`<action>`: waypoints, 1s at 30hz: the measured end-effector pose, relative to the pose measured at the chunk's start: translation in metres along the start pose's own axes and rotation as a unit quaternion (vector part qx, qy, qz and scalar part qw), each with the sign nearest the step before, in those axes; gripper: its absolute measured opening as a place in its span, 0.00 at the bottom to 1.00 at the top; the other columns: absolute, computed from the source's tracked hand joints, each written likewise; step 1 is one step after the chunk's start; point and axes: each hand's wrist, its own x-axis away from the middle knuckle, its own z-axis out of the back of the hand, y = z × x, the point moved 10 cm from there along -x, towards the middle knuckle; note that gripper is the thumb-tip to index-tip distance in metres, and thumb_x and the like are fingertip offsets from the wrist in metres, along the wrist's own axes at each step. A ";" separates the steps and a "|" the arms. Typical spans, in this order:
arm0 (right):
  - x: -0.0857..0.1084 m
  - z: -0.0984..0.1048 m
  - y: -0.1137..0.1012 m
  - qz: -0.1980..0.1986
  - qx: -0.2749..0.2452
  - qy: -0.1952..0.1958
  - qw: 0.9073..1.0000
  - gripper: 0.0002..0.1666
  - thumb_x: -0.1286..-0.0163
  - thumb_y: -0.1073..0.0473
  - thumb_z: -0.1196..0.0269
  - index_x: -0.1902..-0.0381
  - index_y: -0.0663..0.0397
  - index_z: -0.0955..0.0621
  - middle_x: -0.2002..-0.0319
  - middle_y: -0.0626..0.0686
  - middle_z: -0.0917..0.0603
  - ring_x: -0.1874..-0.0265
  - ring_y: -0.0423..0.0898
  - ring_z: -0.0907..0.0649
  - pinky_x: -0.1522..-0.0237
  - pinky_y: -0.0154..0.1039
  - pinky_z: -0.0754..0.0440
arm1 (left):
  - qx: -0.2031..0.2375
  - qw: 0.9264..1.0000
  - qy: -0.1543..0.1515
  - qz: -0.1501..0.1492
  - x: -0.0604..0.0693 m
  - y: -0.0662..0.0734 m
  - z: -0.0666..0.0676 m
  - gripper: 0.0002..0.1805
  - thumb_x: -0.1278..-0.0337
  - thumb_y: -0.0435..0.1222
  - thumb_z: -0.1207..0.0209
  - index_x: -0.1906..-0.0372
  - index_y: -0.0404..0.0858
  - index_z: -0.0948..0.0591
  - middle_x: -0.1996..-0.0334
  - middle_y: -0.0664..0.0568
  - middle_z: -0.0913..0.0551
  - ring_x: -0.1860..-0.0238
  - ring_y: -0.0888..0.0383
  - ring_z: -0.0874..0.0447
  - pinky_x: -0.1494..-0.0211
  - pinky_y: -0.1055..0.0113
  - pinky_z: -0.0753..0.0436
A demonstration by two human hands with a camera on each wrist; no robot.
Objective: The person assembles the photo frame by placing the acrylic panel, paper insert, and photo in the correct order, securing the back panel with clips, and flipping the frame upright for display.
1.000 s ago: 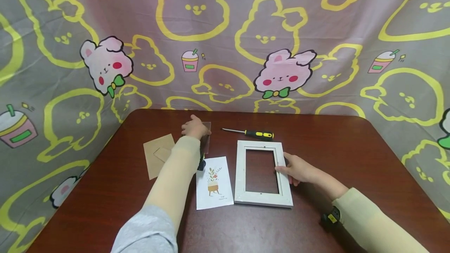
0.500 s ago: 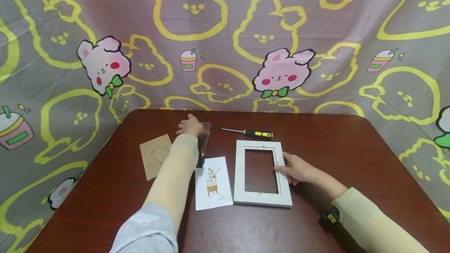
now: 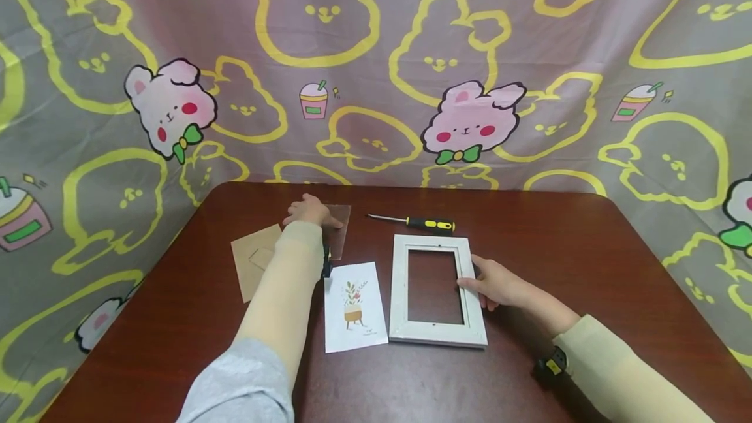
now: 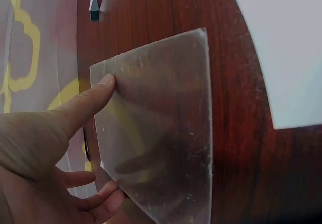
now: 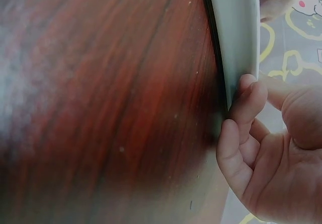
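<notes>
My left hand [image 3: 309,212] is at a clear plastic sheet [image 3: 339,240] at the back left of the table. In the left wrist view the outstretched thumb touches the sheet [image 4: 161,118] near one corner, and the other fingers lie loosely bent by its edge. My right hand [image 3: 499,281] grips the right side of a white picture frame [image 3: 401,286], thumb on top and fingers curled at the outer edge. The frame lies flat, its opening showing the table. Left of it lies a white card [image 3: 355,309] printed with a potted plant.
A screwdriver [image 3: 431,223] with a black and yellow handle lies behind the frame. At the left is a brown backing board [image 3: 247,266], partly covered by my left forearm. A patterned cloth [image 3: 376,70] hangs behind the dark red table [image 3: 558,227].
My left hand has shifted a little to the left, its thumb sliding across the plastic sheet, which stays almost in place. The right hand keeps its hold on the frame.
</notes>
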 end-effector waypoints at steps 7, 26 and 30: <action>0.000 0.001 0.000 -0.003 -0.004 -0.004 1.000 0.38 0.29 0.56 0.38 0.32 0.70 0.41 0.89 0.50 0.26 0.93 0.42 0.28 0.88 0.34 0.33 | 0.021 0.999 -0.008 0.026 0.002 -0.002 0.003 0.64 0.55 0.49 0.27 0.25 0.30 0.58 0.31 0.25 0.49 0.32 0.31 0.48 0.36 0.36 0.41; 0.000 0.000 0.001 0.001 -0.002 0.002 1.000 0.40 0.29 0.55 0.38 0.32 0.73 0.42 0.89 0.50 0.26 0.93 0.42 0.28 0.88 0.36 0.32 | -0.017 0.999 0.003 0.049 -0.024 -0.009 0.002 0.49 0.56 0.45 0.25 0.35 0.24 0.37 0.44 0.30 0.30 0.44 0.38 0.32 0.42 0.46 0.31; 0.000 0.000 0.003 -0.002 0.000 0.005 1.000 0.40 0.29 0.56 0.38 0.32 0.74 0.43 0.89 0.50 0.26 0.93 0.42 0.28 0.88 0.35 0.32 | -0.029 0.999 -0.002 0.033 -0.006 -0.006 0.008 0.44 0.52 0.46 0.28 0.35 0.25 0.33 0.43 0.32 0.30 0.44 0.39 0.34 0.40 0.49 0.34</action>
